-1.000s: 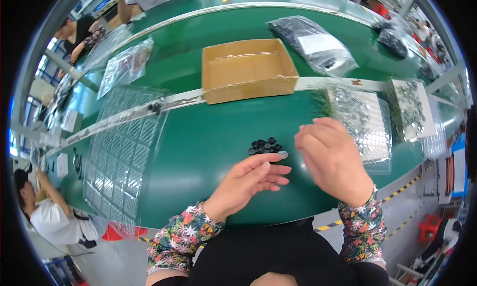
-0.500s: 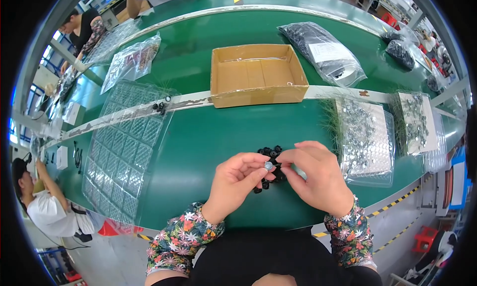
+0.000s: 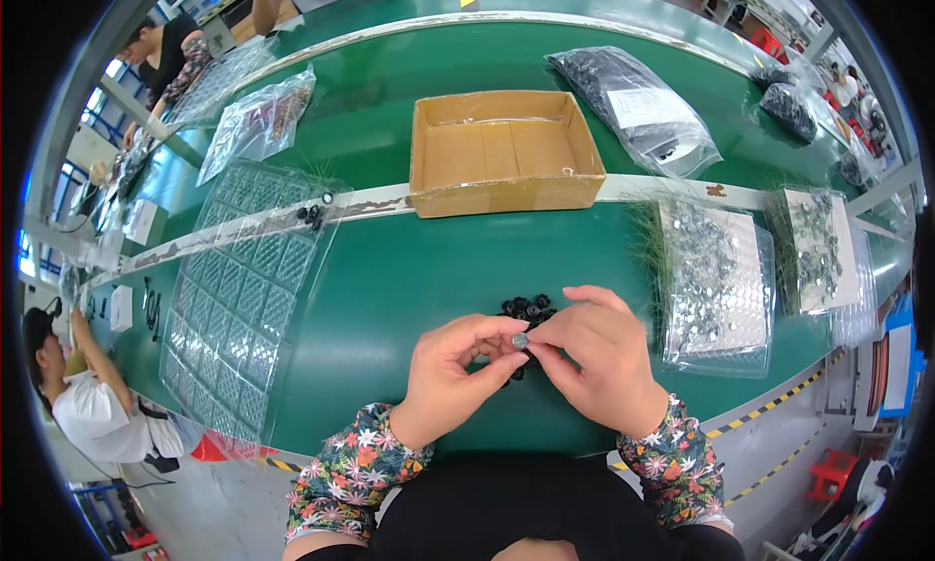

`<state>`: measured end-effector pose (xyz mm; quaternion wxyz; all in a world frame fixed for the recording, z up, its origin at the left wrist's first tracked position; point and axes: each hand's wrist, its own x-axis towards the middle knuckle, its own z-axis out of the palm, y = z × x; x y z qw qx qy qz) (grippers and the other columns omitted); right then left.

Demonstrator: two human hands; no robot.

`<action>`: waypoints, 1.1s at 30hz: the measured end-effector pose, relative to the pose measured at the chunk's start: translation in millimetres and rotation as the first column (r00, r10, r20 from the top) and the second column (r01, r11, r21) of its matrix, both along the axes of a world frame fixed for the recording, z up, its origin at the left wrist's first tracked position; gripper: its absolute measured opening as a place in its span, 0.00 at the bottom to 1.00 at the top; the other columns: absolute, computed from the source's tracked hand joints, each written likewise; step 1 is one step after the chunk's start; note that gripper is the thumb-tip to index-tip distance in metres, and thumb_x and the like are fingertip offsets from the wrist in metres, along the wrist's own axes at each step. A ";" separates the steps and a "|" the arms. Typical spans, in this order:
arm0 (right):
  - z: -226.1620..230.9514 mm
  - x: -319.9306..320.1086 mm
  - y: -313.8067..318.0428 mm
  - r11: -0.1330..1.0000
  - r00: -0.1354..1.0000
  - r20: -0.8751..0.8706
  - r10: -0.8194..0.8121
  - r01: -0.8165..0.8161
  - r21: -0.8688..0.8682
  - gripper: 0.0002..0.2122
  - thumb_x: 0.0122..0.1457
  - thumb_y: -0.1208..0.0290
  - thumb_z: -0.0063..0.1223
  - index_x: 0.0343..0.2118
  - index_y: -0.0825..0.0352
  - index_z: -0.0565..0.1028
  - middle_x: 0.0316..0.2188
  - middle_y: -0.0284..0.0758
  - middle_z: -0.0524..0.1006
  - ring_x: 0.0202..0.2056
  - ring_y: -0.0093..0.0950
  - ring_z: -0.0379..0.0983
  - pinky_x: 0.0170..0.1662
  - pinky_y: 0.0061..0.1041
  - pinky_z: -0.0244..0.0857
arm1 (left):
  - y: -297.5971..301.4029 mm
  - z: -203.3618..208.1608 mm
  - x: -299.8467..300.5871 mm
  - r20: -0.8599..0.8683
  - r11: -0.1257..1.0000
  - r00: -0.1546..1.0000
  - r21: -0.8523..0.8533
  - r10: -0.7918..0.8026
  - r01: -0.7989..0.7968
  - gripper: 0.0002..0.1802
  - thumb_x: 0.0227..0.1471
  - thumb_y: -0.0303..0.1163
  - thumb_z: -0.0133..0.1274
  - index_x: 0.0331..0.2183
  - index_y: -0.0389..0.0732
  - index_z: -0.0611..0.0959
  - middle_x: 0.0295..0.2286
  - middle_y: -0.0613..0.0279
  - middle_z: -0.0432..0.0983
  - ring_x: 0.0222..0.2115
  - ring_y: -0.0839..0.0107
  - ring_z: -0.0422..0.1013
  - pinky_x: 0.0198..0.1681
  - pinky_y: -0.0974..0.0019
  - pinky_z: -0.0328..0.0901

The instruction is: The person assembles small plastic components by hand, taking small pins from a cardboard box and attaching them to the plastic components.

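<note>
A small round silvery disc-shaped part is pinched between my left hand and my right hand, whose fingertips meet around it. Both hands are closed at the fingertips. Just beyond and partly under my fingers lies a pile of small black round parts on the green table. To the right stands a clear plastic tray bearing a white sheet with many silvery discs and thin green wires along its left edge.
A shallow cardboard box sits ahead on a worn white strip. To the left lies a clear compartment tray with a few black parts at its far corner. Filled plastic bags lie farther back. A co-worker sits at far left.
My right hand has shifted slightly left, its fingertips now touching the silvery disc beside the left hand's fingers. The disc has moved slightly left and nearer to me.
</note>
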<state>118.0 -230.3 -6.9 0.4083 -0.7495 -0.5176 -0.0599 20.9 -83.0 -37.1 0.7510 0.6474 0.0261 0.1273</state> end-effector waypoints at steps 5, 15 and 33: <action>-3.0 -1.4 0.9 1.000 0.994 0.111 -0.009 0.006 0.028 0.07 0.41 0.78 0.58 0.26 0.65 0.74 0.22 0.31 0.73 0.25 0.27 0.71 0.45 0.35 0.63 | 2.5 -0.5 0.6 -0.037 1.000 0.999 -0.007 0.004 -0.004 0.14 0.45 0.17 0.53 0.38 0.35 0.77 0.28 0.64 0.70 0.27 0.80 0.68 0.29 0.77 0.66; -4.0 -8.7 3.6 0.998 0.960 0.273 -0.063 0.053 0.045 0.09 0.37 0.80 0.58 0.25 0.65 0.74 0.22 0.31 0.73 0.27 0.26 0.73 0.46 0.38 0.63 | 6.0 1.7 -1.2 -0.127 0.964 0.986 -0.255 -0.109 0.074 0.11 0.49 0.21 0.51 0.38 0.36 0.77 0.29 0.65 0.72 0.26 0.82 0.69 0.26 0.79 0.64; -4.0 -10.0 0.9 0.998 0.924 0.377 -0.061 0.058 0.020 0.06 0.42 0.76 0.51 0.27 0.68 0.74 0.23 0.32 0.71 0.29 0.27 0.72 0.49 0.39 0.61 | 8.7 4.3 1.6 -0.148 0.969 0.988 -0.231 0.054 -0.087 0.06 0.47 0.18 0.50 0.32 0.34 0.77 0.24 0.64 0.73 0.24 0.78 0.69 0.28 0.77 0.63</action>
